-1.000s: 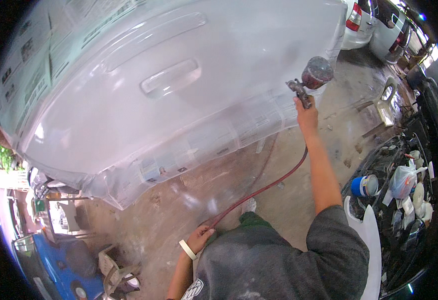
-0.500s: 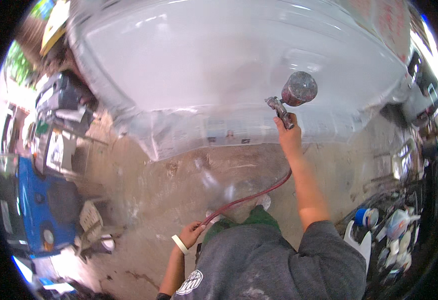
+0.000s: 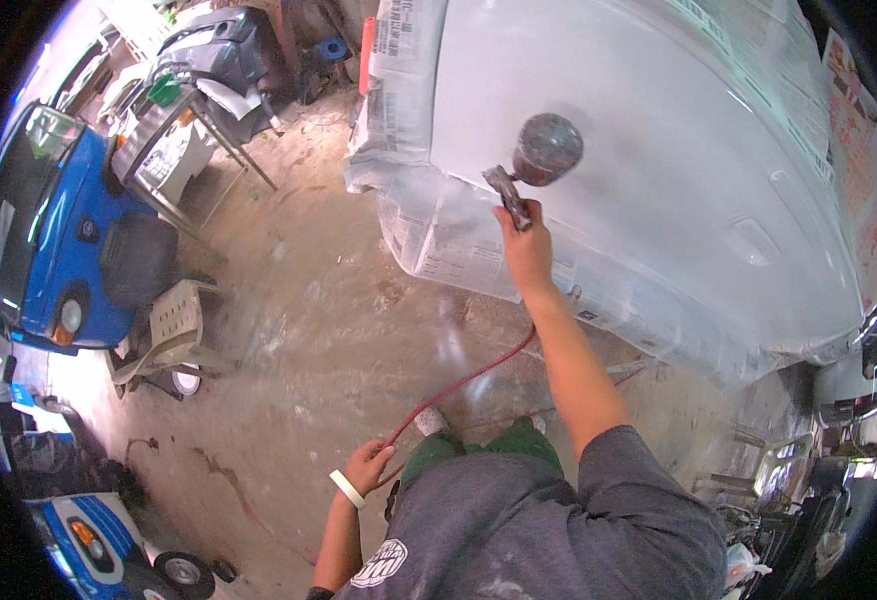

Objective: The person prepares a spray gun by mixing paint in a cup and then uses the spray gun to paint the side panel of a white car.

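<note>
My right hand (image 3: 528,245), arm stretched forward, is closed around the handle of a paint spray gun (image 3: 507,190). The gun's dark, paint-stained cup (image 3: 549,147) stands out to the right, over a white vehicle panel (image 3: 658,170). A gap between gun and panel is hard to judge from above. Sheets of newspaper under clear film (image 3: 458,225) mask the panel's near and left edges. Low by my left hip, my left hand (image 3: 366,467) grips a red air hose (image 3: 463,384), which runs up toward my right forearm.
At the left stand a blue vehicle (image 3: 88,250), a beige plastic chair (image 3: 176,318) and a metal-legged table (image 3: 158,135). A dark bumper (image 3: 223,50) lies behind them. Another blue-and-white vehicle (image 3: 98,545) is at lower left. A pale chair (image 3: 773,465) stands at right.
My view has turned left, so the panel now sits farther right and slanted, with its left masked edge showing. The spray gun appears farther left in view. Both hands keep their holds.
</note>
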A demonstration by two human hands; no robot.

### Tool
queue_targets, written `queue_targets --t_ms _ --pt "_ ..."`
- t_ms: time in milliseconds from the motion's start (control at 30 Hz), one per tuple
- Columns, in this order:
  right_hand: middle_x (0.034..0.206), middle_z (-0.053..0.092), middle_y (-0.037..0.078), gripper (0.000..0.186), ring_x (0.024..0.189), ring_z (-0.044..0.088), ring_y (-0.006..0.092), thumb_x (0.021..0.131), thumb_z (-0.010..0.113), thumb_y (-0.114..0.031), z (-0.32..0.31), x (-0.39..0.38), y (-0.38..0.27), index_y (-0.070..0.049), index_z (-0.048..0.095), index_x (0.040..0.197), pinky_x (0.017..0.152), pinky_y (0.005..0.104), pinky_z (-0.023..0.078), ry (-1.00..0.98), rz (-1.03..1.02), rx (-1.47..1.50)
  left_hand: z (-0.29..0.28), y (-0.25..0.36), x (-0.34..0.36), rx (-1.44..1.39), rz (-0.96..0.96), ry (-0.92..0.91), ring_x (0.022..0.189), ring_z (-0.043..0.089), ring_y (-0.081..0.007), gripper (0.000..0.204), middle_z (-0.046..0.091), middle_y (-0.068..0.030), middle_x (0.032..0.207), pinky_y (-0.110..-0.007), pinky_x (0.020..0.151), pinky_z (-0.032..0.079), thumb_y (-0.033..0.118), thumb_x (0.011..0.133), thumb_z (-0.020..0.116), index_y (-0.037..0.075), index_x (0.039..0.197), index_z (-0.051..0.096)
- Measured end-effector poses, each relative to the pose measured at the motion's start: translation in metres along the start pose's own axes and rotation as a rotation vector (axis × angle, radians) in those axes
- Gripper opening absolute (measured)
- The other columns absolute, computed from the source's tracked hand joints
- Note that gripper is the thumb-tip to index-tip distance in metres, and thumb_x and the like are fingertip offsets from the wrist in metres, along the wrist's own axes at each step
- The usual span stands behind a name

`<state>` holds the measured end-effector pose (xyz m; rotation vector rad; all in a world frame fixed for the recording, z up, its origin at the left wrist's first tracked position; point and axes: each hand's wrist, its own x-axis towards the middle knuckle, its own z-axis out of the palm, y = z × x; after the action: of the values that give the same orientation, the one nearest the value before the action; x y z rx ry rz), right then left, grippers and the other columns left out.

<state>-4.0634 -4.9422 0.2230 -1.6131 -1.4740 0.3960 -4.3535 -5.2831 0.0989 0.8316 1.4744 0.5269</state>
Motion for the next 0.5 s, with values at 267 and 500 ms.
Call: queue_targets --t_ms 267,500 --pt "0.077 0.067 0.02 0.039 0.077 0.065 0.0448 0.092 0.064 -0.042 0.053 0.012 -0.027 -0.005 0.056 0.104 0.065 0.051 0.048 -0.166 0.066 0.167 -0.009 -0.003 -0.001 -0.161 -0.101 0.035 0.062 0.046 -0.0076 0.024 0.052 0.0037 0.07 -0.026 0.057 0.037 0.029 0.093 0.065 0.005 0.097 0.066" --pt "0.074 0.066 0.02 0.041 0.073 0.065 0.0435 0.091 0.065 -0.041 -0.031 -0.013 0.021 -0.004 0.053 0.104 0.063 0.0488 0.049 -0.013 0.089 0.007 0.01 0.017 0.016 0.021 -0.064 -0.077 0.064 0.048 -0.008 0.026 0.054 0.0025 0.071 -0.026 0.059 0.039 0.028 0.093 0.065 0.003 0.099 0.066"
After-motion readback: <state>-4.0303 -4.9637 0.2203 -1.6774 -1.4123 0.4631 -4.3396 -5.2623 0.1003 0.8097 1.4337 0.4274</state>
